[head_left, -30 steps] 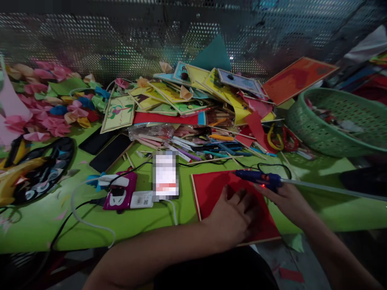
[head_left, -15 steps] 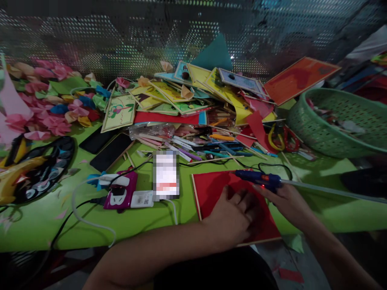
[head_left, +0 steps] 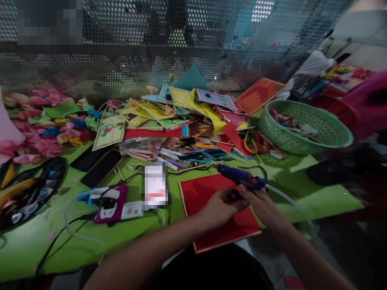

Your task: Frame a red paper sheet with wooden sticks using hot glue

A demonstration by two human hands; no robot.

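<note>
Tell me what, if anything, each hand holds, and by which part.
The right hand holds the blue glue gun by its lower part. The left hand is close beside that part; whether it holds anything cannot be told.

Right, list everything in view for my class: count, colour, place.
board: 1, red, front middle
glue gun: 1, blue, at board's far edge
glue stick: 1, clear, behind gun
phones: 3, two black, one lit, left of board
power strip: 1, purple, left
palette: 1, black, far left
flowers: many, mixed, back left
cards: many, mixed, back middle
pens: several, mixed, middle
basket: 1, green, right
scissors: unclear count, yellow and red, beside basket
table: 1, green, under everything
mesh: 1, grey, behind table
left hand: 1, bare, near gun; grip unclear
right hand: 1, bare, holding gun
</note>
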